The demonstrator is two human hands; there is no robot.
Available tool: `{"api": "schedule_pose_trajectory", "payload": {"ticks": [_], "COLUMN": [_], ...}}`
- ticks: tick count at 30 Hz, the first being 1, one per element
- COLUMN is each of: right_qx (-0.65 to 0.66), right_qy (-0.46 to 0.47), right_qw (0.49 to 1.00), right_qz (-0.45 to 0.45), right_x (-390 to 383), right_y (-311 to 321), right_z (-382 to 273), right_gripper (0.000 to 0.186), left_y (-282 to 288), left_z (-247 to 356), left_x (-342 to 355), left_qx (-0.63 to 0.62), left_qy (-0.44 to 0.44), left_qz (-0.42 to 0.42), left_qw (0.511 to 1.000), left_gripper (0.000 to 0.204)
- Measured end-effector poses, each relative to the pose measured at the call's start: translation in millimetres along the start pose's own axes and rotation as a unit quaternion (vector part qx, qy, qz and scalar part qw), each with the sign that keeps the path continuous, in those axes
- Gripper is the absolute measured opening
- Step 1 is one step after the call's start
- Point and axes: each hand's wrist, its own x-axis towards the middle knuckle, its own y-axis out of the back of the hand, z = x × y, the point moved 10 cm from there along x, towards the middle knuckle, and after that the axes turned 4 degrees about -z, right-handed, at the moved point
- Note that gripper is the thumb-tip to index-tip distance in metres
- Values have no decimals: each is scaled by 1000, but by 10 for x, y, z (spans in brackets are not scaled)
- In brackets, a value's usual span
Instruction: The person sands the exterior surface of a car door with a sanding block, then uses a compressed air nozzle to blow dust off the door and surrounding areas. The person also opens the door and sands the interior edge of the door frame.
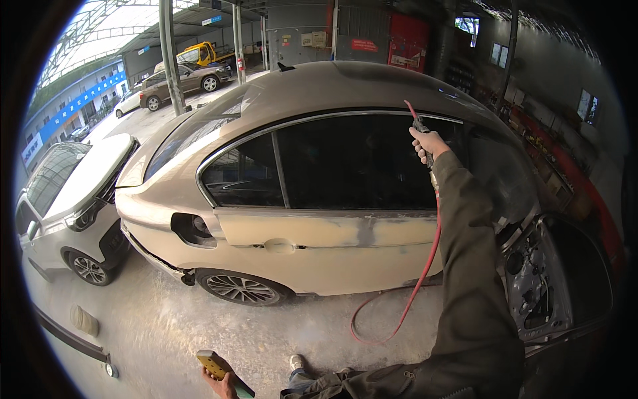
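Note:
My right hand, stretched far out at the upper right, is closed round an air blow gun. Its thin red tip points up toward the roof edge of a sedan, above the dark side window. A red air hose hangs from the gun and loops down to the floor. Low in the picture, my left hand grips a sanding block with a yellow, hole-dotted face. The sedan's side is dull, with cream and grey patches on the rear door.
An opened front door juts out at the right. Behind the sedan stands a white car with its hood up. On the floor at left are a bucket and a dark bar. Shelving lines the right wall.

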Motion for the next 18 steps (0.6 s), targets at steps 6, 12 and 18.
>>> {"api": "schedule_pose_trajectory", "payload": {"ticks": [6,12,18], "right_qx": [-74,-111,-205], "right_qy": [33,79,115], "right_qw": [994,977,949], "right_qz": [-69,-162,-208], "right_x": [-16,-284,-686], "right_y": [-1495,-3148,-4760], "right_z": [-725,-1163,-1057], "right_gripper": [46,45,49], "left_y": [582,906,835], "left_z": [-229,-325,-327], "left_x": [-147,-265,-26], "left_qx": [-20,70,106], "left_qy": [22,21,42], "left_qz": [101,134,112], "left_qw": [994,988,987], "left_gripper": [95,95,97]}}
